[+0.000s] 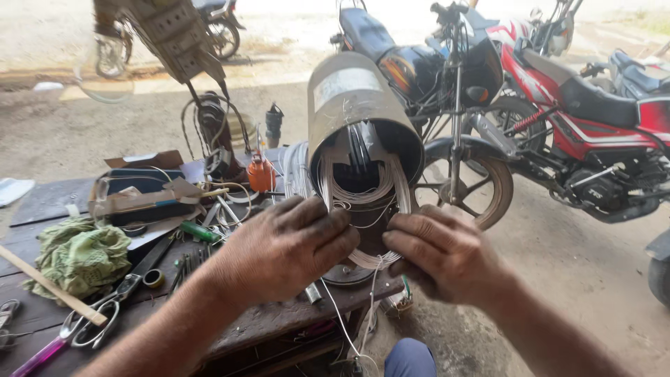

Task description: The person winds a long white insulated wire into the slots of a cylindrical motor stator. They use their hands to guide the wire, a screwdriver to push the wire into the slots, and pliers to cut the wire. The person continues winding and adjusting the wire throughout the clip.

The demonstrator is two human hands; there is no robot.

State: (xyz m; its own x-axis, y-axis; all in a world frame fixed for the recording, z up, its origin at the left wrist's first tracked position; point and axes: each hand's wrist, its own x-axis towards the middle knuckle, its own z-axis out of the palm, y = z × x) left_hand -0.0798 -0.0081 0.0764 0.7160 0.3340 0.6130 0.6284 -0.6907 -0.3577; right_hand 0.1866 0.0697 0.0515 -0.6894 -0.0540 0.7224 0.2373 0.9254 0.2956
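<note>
A grey metal motor stator cylinder (352,98) lies tilted on the dark workbench (42,202), its open end facing me. White wire windings (363,192) fill that end and loose white strands hang down. My left hand (286,251) presses on the windings at the lower left of the opening, fingers bent onto the coil. My right hand (440,255) grips the windings at the lower right, fingers curled over the bundle.
On the bench lie a green rag (80,255), scissors (98,318), a wooden stick (49,286), an orange oil can (262,171) and scattered tools. A black motorcycle (433,77) and a red motorcycle (586,119) stand on the concrete floor behind.
</note>
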